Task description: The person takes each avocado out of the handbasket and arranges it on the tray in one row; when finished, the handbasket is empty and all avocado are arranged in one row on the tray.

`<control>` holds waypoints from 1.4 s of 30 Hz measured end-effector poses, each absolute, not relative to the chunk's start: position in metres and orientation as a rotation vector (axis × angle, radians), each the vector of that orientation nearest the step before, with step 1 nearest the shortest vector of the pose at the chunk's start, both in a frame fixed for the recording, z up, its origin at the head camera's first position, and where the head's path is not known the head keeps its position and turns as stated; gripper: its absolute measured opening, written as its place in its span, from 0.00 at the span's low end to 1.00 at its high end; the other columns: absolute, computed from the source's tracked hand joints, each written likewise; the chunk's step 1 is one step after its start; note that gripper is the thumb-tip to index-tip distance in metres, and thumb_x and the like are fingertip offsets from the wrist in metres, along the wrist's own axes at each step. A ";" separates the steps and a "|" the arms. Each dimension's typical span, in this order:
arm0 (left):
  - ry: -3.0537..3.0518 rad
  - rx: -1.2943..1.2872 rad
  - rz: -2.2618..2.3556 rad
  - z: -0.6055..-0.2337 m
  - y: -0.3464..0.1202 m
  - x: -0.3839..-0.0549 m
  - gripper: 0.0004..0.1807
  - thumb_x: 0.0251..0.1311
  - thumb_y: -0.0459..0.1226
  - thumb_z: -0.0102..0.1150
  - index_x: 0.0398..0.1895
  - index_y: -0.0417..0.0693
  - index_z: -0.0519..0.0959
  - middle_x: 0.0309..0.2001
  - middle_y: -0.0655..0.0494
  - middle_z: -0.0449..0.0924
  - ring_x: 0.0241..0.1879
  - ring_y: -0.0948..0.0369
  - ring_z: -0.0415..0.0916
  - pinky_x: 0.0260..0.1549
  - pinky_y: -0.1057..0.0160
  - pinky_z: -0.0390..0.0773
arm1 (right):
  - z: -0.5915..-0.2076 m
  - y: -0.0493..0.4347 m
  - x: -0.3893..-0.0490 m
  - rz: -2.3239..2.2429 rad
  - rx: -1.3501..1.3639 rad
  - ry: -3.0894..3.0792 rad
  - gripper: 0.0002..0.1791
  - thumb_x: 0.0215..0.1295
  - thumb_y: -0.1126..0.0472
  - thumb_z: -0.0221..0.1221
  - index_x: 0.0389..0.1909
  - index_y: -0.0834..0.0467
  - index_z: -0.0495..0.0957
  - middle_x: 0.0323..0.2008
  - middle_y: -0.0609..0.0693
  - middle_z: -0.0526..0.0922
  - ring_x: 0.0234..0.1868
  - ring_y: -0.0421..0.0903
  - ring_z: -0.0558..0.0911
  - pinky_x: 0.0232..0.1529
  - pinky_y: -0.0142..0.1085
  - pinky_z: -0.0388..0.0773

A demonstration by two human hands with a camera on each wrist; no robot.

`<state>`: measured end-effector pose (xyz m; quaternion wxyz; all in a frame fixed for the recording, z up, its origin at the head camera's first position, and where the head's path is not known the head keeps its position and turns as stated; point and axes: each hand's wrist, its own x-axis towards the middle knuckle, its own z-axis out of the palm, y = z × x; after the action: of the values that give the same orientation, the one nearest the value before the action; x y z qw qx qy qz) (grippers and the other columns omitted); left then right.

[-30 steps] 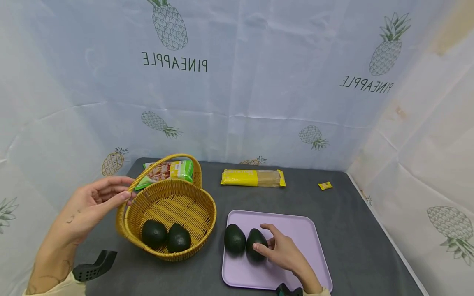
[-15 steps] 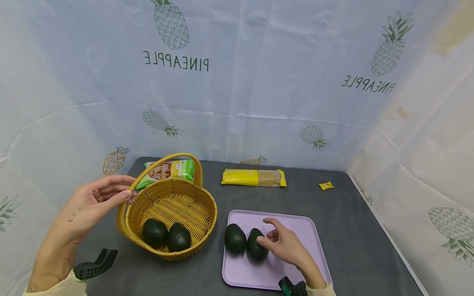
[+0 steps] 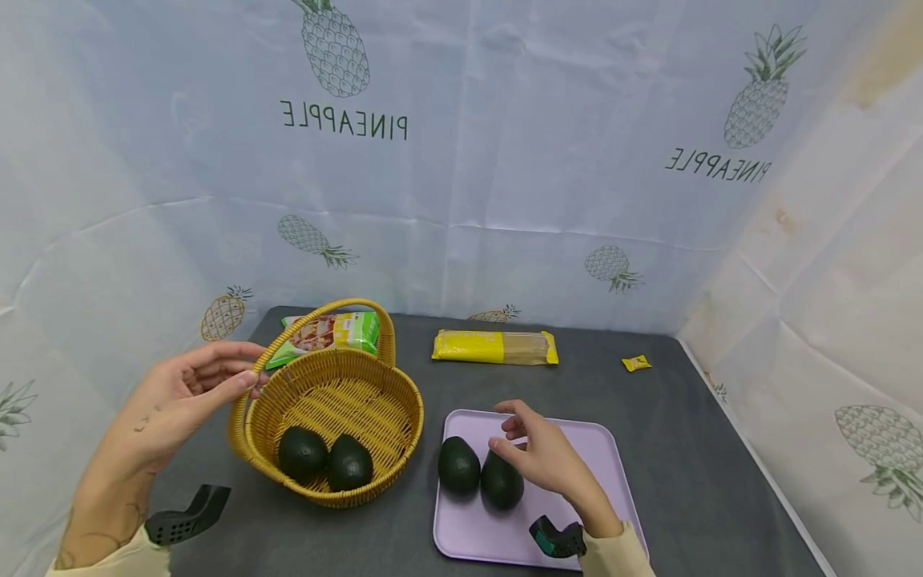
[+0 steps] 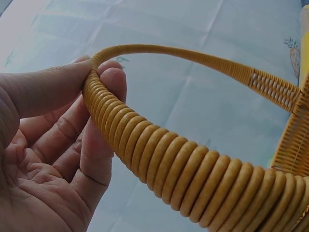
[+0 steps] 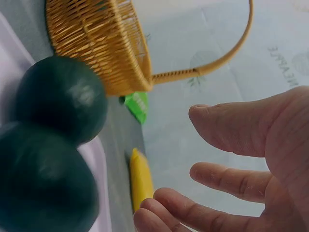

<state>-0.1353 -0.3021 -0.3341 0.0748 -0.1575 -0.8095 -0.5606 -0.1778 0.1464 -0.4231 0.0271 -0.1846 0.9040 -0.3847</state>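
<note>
My left hand (image 3: pixel 180 401) pinches the handle (image 4: pixel 159 159) of a yellow wicker basket (image 3: pixel 400 401) between thumb and fingers. Inside the basket, at its near side, lie two dark green avocados, one on the left (image 3: pixel 302 454) and one on the right (image 3: pixel 350 463). Two more avocados rest side by side on a lilac tray (image 3: pixel 555 525), a left one (image 3: pixel 458 466) and a right one (image 3: pixel 502 482). My right hand (image 3: pixel 544 453) hovers above the right one, partly covering its top. In the right wrist view its thumb and fingers are apart, with nothing between them.
Behind the basket lies a green and white food packet (image 3: pixel 364 330), partly hidden by the handle. A long yellow packet (image 3: pixel 494 347) is at the table's back middle. Farther right is a small yellow wrapped piece (image 3: pixel 636 363). A pineapple-print cloth (image 3: pixel 505 176) hangs behind the dark table (image 3: pixel 692 481).
My right hand has come away from the right avocado on the tray, rising up and back. The left hand and the basket have stayed in place.
</note>
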 end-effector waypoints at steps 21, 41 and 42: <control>-2.382 -0.491 -1.745 -0.335 -0.305 -0.135 0.17 0.72 0.26 0.54 0.61 0.39 0.75 0.42 0.57 0.87 0.41 0.63 0.86 0.39 0.67 0.88 | -0.391 0.093 -0.192 -1.172 -0.834 2.677 0.23 0.69 0.55 0.63 0.63 0.55 0.73 0.47 0.52 0.83 0.49 0.51 0.84 0.47 0.45 0.88; -2.446 -0.470 -1.629 -0.335 -0.303 -0.135 0.17 0.72 0.28 0.55 0.62 0.39 0.75 0.42 0.58 0.87 0.41 0.64 0.86 0.40 0.66 0.88 | -0.379 0.039 -0.205 -1.011 -0.958 2.657 0.24 0.70 0.53 0.64 0.63 0.53 0.74 0.46 0.51 0.82 0.42 0.44 0.81 0.44 0.32 0.82; -2.451 -0.469 -1.629 -0.335 -0.303 -0.135 0.17 0.72 0.28 0.55 0.62 0.39 0.75 0.43 0.58 0.87 0.41 0.63 0.86 0.40 0.66 0.88 | -0.380 0.036 -0.205 -1.005 -0.962 2.652 0.24 0.70 0.53 0.64 0.63 0.53 0.74 0.46 0.51 0.82 0.43 0.44 0.81 0.44 0.32 0.82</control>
<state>-0.1346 -0.3031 -0.3354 0.0808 -0.1568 -0.8197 -0.5449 -0.2051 0.0360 -0.3797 0.0732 -0.3202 0.8832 -0.3347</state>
